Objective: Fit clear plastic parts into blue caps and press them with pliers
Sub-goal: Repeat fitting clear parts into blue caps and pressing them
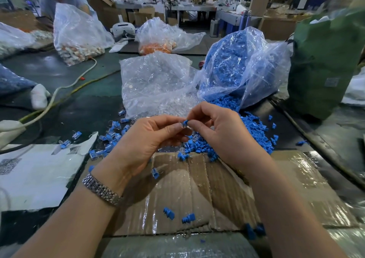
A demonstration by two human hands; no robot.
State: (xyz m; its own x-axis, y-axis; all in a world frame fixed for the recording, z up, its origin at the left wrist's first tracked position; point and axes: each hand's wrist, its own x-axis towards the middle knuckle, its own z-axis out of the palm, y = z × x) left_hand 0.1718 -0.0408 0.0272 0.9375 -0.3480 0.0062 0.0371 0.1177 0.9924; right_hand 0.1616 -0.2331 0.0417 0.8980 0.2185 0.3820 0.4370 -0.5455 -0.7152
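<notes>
Cardboard [207, 180] taped over with clear film lies nearest on the tabletop [79, 103], a few loose blue caps on it. Above it, the left hand [142, 145] and right hand [219, 131] meet, each grip closed in a fingertip pinch: the left on a clear plastic part [182, 126], the right on a blue cap [185, 122], the two touching. Beyond lie a heap of blue caps [254, 133], a bag of clear parts [158, 83] and a bag of blue caps [237, 60]

Bright, even overhead light; glare streaks the taped cardboard [197, 182], with soft hand shadows falling across it. Beyond the cardboard, frame edges bend and blur; background soft.
</notes>
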